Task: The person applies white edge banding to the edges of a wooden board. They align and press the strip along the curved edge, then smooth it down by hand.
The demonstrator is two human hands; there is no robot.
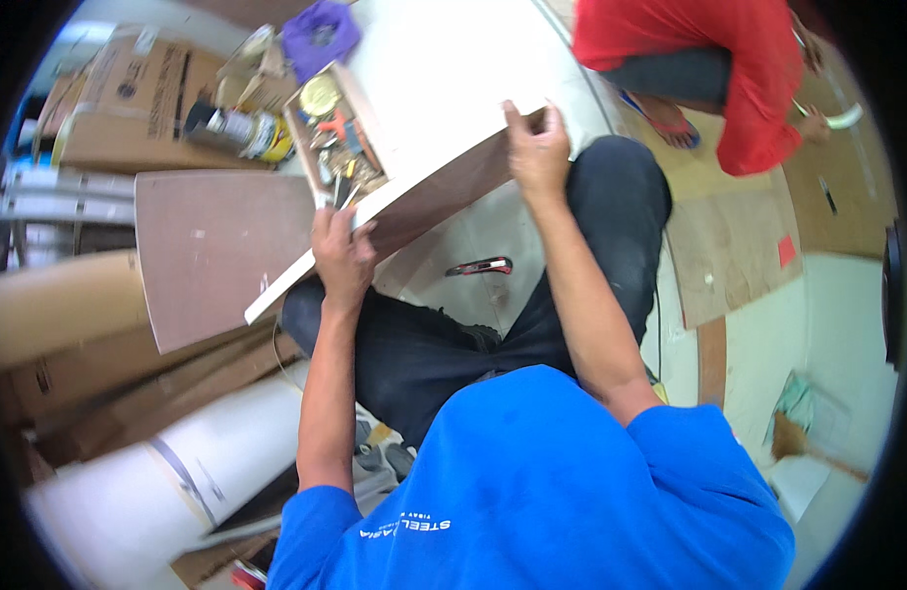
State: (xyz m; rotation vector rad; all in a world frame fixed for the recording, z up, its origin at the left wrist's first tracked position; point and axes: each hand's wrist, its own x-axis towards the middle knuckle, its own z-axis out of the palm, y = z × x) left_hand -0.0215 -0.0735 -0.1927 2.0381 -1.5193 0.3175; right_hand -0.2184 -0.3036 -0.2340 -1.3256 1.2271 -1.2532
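Pale floor point(414, 277) bears a cutter point(480, 266) bodyward of the fingers point(554, 122); left hand point(343, 258) and right hand point(539, 162) pinch a board point(452, 184).

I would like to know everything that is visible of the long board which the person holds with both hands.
The long board looks like wood, with a broad brown face and a pale, narrow edge. It is tilted, running slantwise from lower left to upper right near the black-trousered knees. The left hand grips it partway along, the right hand near its upper-right end. Whether anything supports it from below is unclear.
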